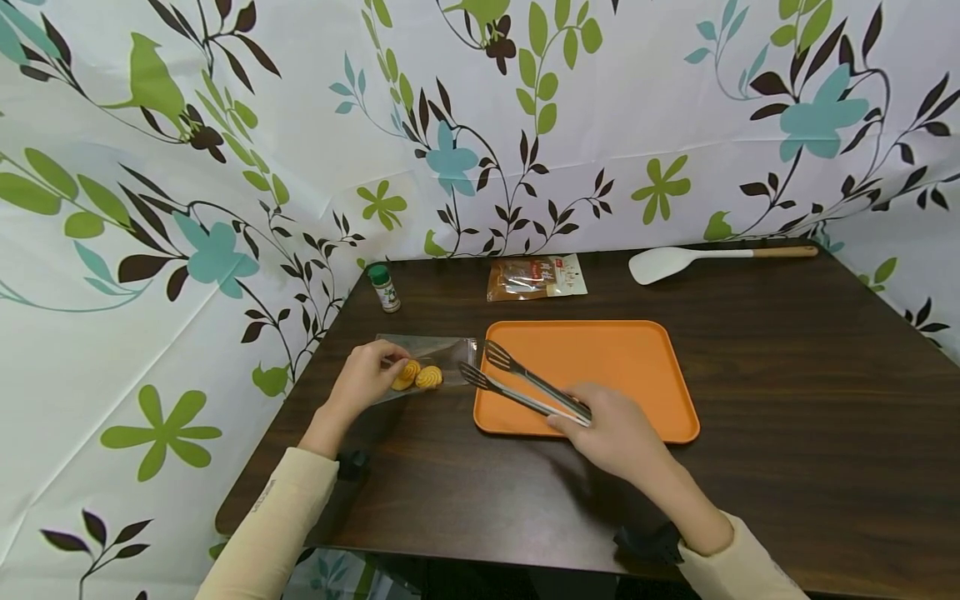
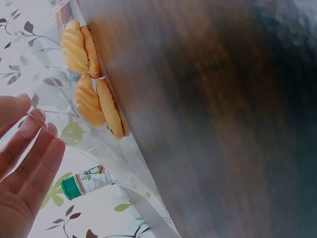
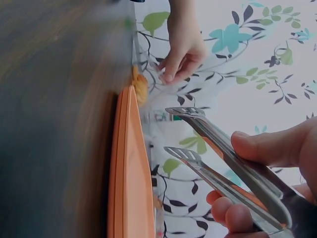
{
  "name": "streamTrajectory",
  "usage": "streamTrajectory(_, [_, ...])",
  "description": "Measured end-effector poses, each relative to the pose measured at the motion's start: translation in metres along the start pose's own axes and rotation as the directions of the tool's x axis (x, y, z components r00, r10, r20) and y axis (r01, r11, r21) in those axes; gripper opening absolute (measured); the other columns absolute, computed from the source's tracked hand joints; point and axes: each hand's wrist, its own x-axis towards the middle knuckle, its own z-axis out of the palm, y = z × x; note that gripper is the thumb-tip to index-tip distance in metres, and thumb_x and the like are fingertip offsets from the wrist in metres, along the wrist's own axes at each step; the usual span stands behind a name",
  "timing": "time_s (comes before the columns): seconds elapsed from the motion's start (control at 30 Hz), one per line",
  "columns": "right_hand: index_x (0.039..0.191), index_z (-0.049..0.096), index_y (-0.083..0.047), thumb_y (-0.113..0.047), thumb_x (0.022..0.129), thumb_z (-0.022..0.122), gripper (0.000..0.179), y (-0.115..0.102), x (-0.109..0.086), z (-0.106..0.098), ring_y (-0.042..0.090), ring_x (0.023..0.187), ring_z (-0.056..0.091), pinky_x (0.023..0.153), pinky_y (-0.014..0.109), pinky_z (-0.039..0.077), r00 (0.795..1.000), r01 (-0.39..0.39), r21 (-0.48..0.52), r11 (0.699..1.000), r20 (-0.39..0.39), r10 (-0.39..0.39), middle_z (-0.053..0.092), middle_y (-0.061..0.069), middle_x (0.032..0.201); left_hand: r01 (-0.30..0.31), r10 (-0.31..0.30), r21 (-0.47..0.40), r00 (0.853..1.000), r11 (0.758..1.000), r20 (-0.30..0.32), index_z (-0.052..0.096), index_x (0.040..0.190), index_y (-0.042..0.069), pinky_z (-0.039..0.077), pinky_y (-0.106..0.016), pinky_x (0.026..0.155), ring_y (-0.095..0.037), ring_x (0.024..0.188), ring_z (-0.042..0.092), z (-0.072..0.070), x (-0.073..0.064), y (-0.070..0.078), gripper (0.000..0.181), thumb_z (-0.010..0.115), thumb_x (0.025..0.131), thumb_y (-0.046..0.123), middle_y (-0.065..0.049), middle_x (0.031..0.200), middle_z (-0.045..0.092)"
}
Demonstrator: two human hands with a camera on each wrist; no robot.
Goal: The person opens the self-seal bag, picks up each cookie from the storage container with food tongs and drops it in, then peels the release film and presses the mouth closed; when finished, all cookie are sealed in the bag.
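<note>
Over the left part of the orange tray (image 1: 630, 358), a pair of metal tongs (image 1: 553, 392) is held by the right hand (image 1: 617, 425), whose thumb and fingers are clamped round the two arms. The slotted ends of the tongs are parted, and one of them is extended past the tray's left edge. Close beside that edge, on the dark wooden table (image 1: 787, 375), a clear bag (image 1: 450, 354) is placed; whether the tray is touched by it cannot be told. At the end farther from the tray, the film is pinched between the thumb and fingertips of the left hand (image 1: 367, 375). Two ridged yellow cookies (image 1: 429, 377) are contained in the bag, left of the tray and side by side, the farther one partly covered by the left hand in the head view; each is shown edge-on as two layers in the left wrist view. Beyond the tray's far edge, a brown and cream packet (image 1: 528, 279) is laid flat opposite its left half, and a white spatula (image 1: 667, 264) with a wooden handle is laid out toward its right. Farther left than the tray and beyond it, a small green-capped bottle (image 1: 385, 292) is stood upright.
</note>
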Motion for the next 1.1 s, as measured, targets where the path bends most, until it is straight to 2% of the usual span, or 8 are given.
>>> streamTrajectory(0.2, [0.120, 0.066, -0.007, -0.034, 0.091, 0.070, 0.040, 0.014, -0.012, -0.011, 0.013, 0.074, 0.054, 0.064, 0.031, 0.043, 0.999, -0.033, 0.000, 0.999, 0.006, 0.033, 0.068, 0.004, 0.100, 0.000, 0.000, -0.002, 1.000, 1.000, -0.001, 0.074, 0.094, 0.001, 0.058, -0.043, 0.075, -0.027, 0.082, 0.069, 0.000, -0.001, -0.001, 0.009, 0.069, 0.090, 0.007, -0.012, 0.093, 0.072])
streamTrajectory(0.4, [0.125, 0.064, -0.005, -0.039, 0.092, 0.068, 0.047, 0.031, -0.022, -0.020, 0.015, 0.077, 0.056, 0.064, 0.031, 0.044, 0.998, -0.064, -0.015, 0.998, -0.030, 0.063, 0.068, 0.008, 0.107, 0.004, -0.004, -0.008, 1.000, 1.000, 0.015, 0.075, 0.095, 0.002, 0.058, -0.043, 0.076, -0.026, 0.084, 0.069, 0.000, 0.000, -0.002, 0.010, 0.068, 0.091, 0.009, -0.012, 0.095, 0.072])
streamTrajectory(0.63, [0.125, 0.063, -0.002, -0.040, 0.092, 0.067, 0.050, 0.046, -0.031, -0.030, 0.017, 0.072, 0.054, 0.060, 0.031, 0.041, 0.991, -0.108, -0.043, 0.993, -0.088, 0.104, 0.069, 0.011, 0.102, -0.039, 0.039, -0.021, 0.999, 0.999, 0.002, 0.075, 0.094, 0.000, 0.058, -0.043, 0.074, -0.027, 0.083, 0.069, 0.001, 0.000, -0.004, 0.009, 0.068, 0.090, 0.006, -0.013, 0.093, 0.072])
streamTrajectory(0.73, [0.127, 0.062, -0.001, -0.042, 0.093, 0.065, 0.054, 0.053, -0.034, -0.033, 0.024, 0.079, 0.061, 0.064, 0.039, 0.047, 0.987, -0.138, -0.069, 0.988, -0.095, 0.131, 0.069, 0.016, 0.108, -0.054, 0.053, -0.021, 0.998, 0.998, -0.014, 0.074, 0.093, -0.002, 0.058, -0.043, 0.071, -0.027, 0.081, 0.068, 0.002, 0.000, -0.005, 0.009, 0.069, 0.089, 0.004, -0.013, 0.091, 0.072])
streamTrajectory(0.87, [0.130, 0.058, 0.001, -0.047, 0.094, 0.061, 0.060, 0.061, -0.037, -0.037, 0.038, 0.095, 0.064, 0.073, 0.052, 0.050, 0.981, -0.182, -0.089, 0.979, -0.090, 0.174, 0.065, 0.025, 0.119, -0.031, 0.031, -0.020, 0.999, 0.999, 0.008, 0.074, 0.095, -0.001, 0.058, -0.042, 0.073, -0.027, 0.083, 0.069, 0.002, 0.000, -0.005, 0.010, 0.068, 0.090, 0.006, -0.013, 0.093, 0.072])
streamTrajectory(1.1, [0.130, 0.055, 0.003, -0.051, 0.096, 0.055, 0.063, 0.076, -0.040, -0.049, 0.042, 0.093, 0.063, 0.070, 0.055, 0.048, 0.974, -0.210, -0.106, 0.972, -0.113, 0.198, 0.063, 0.028, 0.119, -0.005, 0.006, -0.014, 0.999, 1.000, 0.039, 0.075, 0.097, 0.001, 0.058, -0.042, 0.075, -0.026, 0.085, 0.069, 0.001, 0.002, -0.004, 0.012, 0.067, 0.092, 0.009, -0.012, 0.096, 0.073])
